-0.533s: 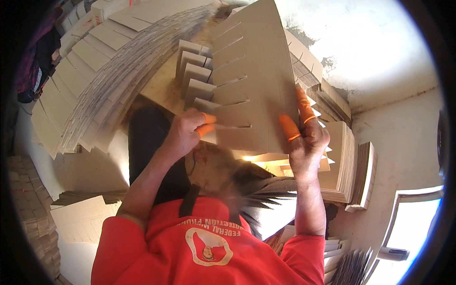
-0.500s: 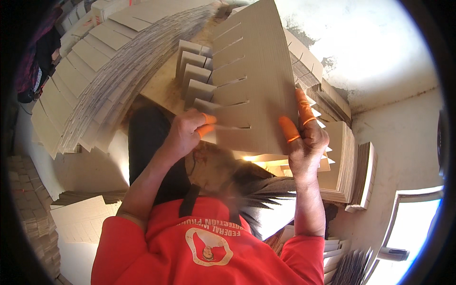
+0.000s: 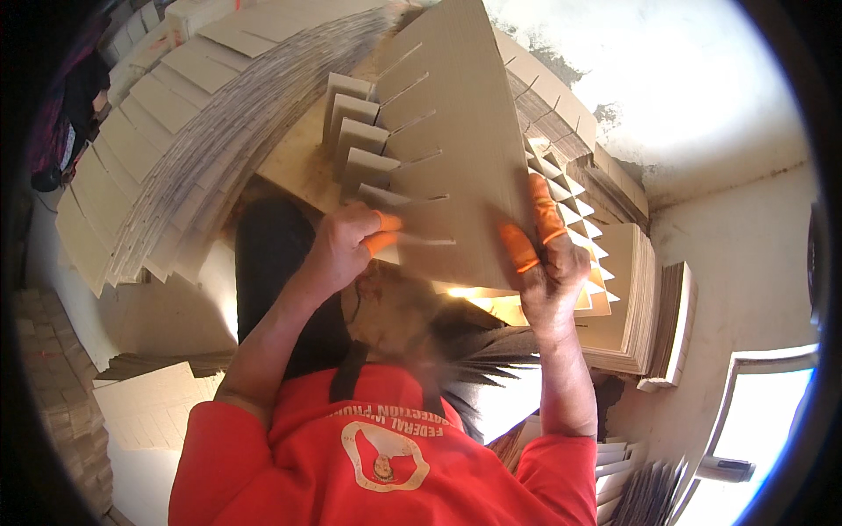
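Both hands, left [image 3: 346, 245] and right [image 3: 548, 267], pinched the slotted cardboard sheet [image 3: 456, 149], fitting dividers [image 3: 355, 140]; the slots needed careful alignment

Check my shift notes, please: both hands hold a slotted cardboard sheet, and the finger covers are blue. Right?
Not quite. The head view shows the finger covers are orange, not blue. The left hand and right hand do hold the slotted cardboard sheet.

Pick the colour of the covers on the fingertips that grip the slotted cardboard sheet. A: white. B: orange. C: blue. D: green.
B: orange covers sit on the fingers of the right hand and the left hand, both gripping the slotted cardboard sheet.
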{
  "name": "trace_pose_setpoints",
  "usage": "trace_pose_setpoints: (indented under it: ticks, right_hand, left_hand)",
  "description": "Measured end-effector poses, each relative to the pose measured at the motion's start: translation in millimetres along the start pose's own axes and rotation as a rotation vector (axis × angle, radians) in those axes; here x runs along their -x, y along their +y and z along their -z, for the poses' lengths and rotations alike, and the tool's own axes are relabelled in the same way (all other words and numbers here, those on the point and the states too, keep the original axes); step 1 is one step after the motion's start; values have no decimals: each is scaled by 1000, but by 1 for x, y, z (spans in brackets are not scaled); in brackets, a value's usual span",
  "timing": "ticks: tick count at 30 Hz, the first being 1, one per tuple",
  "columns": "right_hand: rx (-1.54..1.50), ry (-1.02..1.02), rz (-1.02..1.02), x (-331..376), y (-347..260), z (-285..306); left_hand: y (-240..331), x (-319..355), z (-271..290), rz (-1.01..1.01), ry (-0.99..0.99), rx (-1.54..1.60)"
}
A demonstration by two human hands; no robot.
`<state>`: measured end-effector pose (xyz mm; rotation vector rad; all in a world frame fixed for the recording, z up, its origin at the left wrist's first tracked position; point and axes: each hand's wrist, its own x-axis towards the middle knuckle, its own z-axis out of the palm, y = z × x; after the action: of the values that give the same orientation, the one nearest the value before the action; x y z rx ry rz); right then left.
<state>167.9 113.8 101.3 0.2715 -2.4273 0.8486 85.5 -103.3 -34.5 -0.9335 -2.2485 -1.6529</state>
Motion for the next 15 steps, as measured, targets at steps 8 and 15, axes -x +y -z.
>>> trace_pose_setpoints:
  ticks: [8, 15]
  right_hand:
    - [-40, -82, -41, -3, 7, 0]
    - [22, -65, 0, -11, 13, -4]
  left_hand:
    - [3, 6, 1, -44, -4, 7]
    - [0, -4, -1, 44, -29, -7]
